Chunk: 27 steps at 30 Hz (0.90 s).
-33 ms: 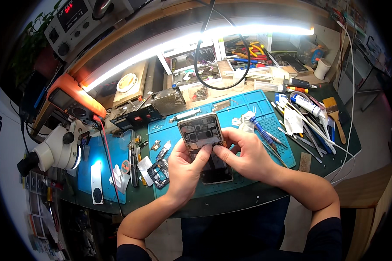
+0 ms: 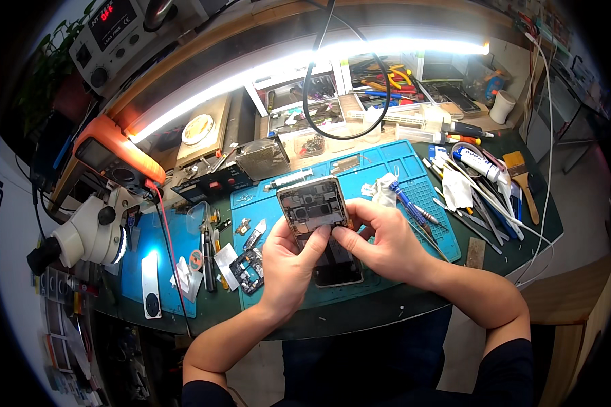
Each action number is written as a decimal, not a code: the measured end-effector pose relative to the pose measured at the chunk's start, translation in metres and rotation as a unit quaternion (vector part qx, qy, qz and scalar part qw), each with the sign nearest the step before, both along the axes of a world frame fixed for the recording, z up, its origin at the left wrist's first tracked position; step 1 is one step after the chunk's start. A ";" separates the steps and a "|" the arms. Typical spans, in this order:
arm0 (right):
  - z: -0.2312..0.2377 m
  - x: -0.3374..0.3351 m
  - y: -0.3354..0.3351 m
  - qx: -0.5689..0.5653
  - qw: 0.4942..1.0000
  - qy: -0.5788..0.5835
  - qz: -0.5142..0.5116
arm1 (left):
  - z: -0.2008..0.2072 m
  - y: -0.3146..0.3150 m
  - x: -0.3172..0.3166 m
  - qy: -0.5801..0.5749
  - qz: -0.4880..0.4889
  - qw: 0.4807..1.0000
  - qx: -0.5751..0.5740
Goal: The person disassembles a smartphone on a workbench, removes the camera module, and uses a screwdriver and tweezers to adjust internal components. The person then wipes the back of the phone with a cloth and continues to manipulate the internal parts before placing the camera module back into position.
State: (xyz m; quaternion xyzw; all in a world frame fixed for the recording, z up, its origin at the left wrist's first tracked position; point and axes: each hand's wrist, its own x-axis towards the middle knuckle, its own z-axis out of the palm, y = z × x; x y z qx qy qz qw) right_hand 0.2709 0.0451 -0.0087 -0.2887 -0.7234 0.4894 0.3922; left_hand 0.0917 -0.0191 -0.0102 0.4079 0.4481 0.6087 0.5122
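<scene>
An opened smartphone (image 2: 312,203) with its inner parts bare is held up, tilted, above a blue work mat (image 2: 394,163). My left hand (image 2: 290,258) grips its left edge, with the thumb laid on the phone's middle. From the other side my right hand (image 2: 380,241) holds the right edge, and its thumb tip presses beside the left one. Both thumbs meet just below the exposed boards; what lies under the tips is hidden. The phone's lower part shows dark below my thumbs. A loose black phone frame part (image 2: 248,270) lies left of my left hand.
A blue screwdriver (image 2: 414,207) rests on the mat's right side, near tweezers and a brush (image 2: 521,183). At the left stand a microscope (image 2: 81,237) and an orange multimeter (image 2: 115,156). A white phone back panel (image 2: 151,285) lies below the lamp glow. A black cable loop (image 2: 307,102) hangs ahead.
</scene>
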 end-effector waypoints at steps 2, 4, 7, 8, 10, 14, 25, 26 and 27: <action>-0.002 -0.001 0.000 0.009 1.000 0.010 -0.006 | 0.000 0.000 0.001 0.001 0.002 1.000 0.004; -0.001 -0.002 -0.001 0.001 1.000 0.013 -0.009 | 0.000 0.000 0.002 0.009 0.006 1.000 0.010; 0.001 -0.003 -0.002 -0.014 1.000 0.012 -0.013 | 0.000 0.000 0.004 0.013 0.013 1.000 0.010; 0.001 -0.003 -0.002 -0.019 1.000 0.011 -0.014 | 0.000 0.000 0.004 0.014 0.016 1.000 0.008; 0.001 -0.004 -0.002 -0.029 0.999 0.011 -0.019 | -0.001 -0.001 0.005 0.019 0.020 1.000 0.011; 0.000 -0.004 -0.003 -0.044 0.999 0.018 -0.023 | 0.000 -0.001 0.007 0.013 0.021 1.000 0.016; 0.000 -0.006 -0.004 -0.067 0.997 0.017 -0.031 | 0.001 -0.001 0.007 0.004 0.017 1.000 0.010; 0.001 -0.005 -0.004 -0.070 0.997 0.015 -0.030 | 0.000 -0.001 0.007 0.005 0.016 1.000 0.010; 0.002 -0.004 -0.004 -0.069 0.997 0.011 -0.032 | 0.001 0.000 0.008 0.008 0.015 1.000 0.011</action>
